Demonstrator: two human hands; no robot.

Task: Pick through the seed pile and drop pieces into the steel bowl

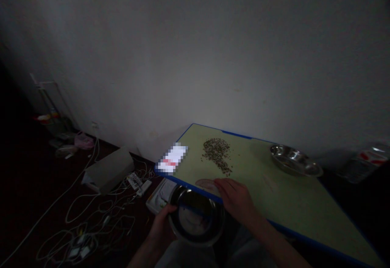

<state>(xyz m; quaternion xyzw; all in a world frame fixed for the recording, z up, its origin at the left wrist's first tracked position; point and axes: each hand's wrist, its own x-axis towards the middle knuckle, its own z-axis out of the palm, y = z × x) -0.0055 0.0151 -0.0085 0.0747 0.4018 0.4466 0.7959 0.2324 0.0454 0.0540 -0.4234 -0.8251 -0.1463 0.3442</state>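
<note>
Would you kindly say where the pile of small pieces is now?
In the head view, the pile lies right of centre on the green tabletop, beyond the right hand and left of the metal bowl there.

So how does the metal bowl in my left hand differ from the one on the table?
The held bowl is gripped by the left hand; the other bowl rests on the table. The held bowl is off the near edge, while the other bowl stands by the far right corner. Both are shiny metal.
</note>
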